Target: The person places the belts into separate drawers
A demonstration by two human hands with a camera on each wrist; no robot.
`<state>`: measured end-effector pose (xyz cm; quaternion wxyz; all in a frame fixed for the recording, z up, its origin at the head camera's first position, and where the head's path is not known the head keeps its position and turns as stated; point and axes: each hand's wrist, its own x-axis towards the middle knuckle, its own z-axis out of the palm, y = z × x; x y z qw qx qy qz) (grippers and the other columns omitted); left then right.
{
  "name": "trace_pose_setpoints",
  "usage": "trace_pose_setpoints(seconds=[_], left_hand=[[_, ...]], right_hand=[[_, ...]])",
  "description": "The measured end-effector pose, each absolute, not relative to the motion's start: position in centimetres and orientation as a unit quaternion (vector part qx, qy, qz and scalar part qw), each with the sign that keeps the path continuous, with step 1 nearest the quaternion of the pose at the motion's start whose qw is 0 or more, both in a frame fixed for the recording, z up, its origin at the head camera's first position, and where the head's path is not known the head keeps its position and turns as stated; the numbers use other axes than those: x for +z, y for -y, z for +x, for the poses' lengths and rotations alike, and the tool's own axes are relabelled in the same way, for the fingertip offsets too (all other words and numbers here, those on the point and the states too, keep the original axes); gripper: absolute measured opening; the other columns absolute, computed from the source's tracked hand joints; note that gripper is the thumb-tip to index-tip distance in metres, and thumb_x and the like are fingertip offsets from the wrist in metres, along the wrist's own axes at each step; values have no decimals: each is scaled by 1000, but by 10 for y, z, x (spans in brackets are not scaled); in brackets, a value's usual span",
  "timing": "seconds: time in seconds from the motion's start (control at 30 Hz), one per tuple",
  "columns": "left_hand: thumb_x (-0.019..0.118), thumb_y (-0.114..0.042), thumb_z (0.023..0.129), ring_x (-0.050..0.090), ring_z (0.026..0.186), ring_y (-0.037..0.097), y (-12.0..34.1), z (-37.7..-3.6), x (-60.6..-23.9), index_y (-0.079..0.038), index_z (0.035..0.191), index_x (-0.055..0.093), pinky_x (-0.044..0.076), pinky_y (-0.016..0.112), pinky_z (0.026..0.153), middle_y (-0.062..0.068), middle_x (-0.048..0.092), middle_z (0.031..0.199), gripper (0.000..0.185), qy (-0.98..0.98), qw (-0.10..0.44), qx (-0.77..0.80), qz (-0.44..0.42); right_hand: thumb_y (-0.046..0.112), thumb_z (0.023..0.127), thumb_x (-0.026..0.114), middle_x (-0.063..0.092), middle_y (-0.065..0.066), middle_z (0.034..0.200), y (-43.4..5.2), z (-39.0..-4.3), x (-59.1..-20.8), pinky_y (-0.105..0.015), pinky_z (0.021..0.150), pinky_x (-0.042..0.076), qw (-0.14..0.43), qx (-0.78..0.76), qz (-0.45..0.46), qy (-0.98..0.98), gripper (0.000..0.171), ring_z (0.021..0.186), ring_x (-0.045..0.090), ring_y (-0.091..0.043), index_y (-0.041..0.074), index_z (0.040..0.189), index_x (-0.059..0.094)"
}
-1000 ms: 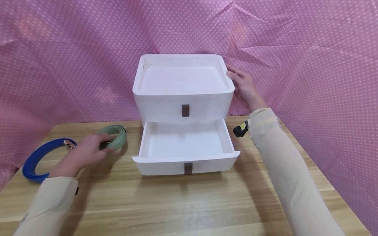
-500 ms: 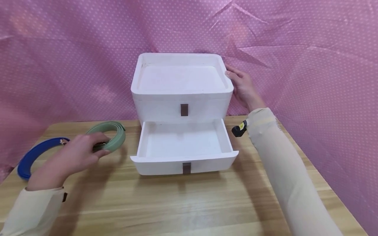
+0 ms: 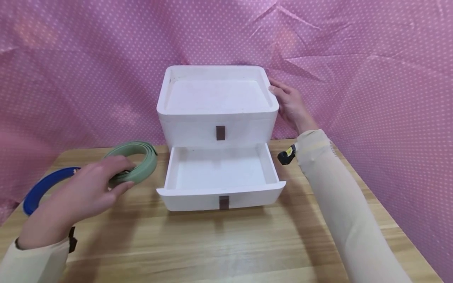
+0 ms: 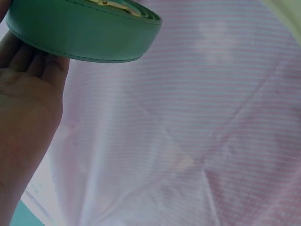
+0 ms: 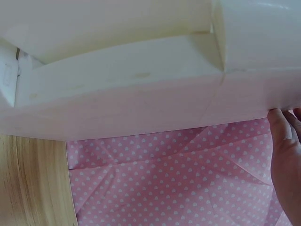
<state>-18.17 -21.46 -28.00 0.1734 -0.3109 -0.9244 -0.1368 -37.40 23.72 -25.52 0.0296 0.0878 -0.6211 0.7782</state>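
Observation:
My left hand [image 3: 88, 186] grips a coiled green belt [image 3: 141, 167], raised above the table left of a white drawer unit [image 3: 217, 129]. In the left wrist view the belt [image 4: 84, 33] shows its stitched edge and a gold buckle inside the coil. A blue belt [image 3: 42, 188], also coiled, lies on the table, partly hidden behind my left forearm. The unit's lower drawer [image 3: 219, 169] is pulled out and holds nothing. My right hand [image 3: 291, 106] rests on the unit's right side near the top rim; in the right wrist view its fingertips [image 5: 275, 113] touch the white wall.
The unit stands at the back of a wooden table [image 3: 212, 247]. Its upper drawer [image 3: 191, 131] is closed, with a brown pull tab. Behind and to the right hangs a pink dotted cloth [image 3: 371, 78]. A black wrist camera [image 3: 286, 156] sits beside my right cuff.
My left hand has lifted the green belt off the table and drawn it slightly toward me. My right hand and the drawer unit keep their places.

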Motion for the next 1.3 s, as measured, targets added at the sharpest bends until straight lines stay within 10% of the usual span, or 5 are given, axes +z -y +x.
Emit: trace_pose_setpoints(seconds=[0.7, 1.3], left_hand=[[82, -2, 74, 58, 89, 6, 156, -148, -246, -11, 113, 69, 55, 30, 72, -8, 63, 108, 42, 867, 194, -185, -419], [78, -4, 83, 56, 88, 7, 107, -168, -237, -11, 107, 71, 54, 30, 73, -7, 62, 105, 26, 857, 93, -217, -458]], right_hand=[[16, 96, 65, 49, -7, 145, -237, -371, -257, -25, 89, 56, 24, 773, 92, 627, 50, 126, 51, -26, 11, 144, 50], [16, 97, 63, 49, -7, 145, -237, -372, -257, -27, 94, 53, 32, 776, 104, 622, 48, 129, 49, -23, 9, 143, 51]])
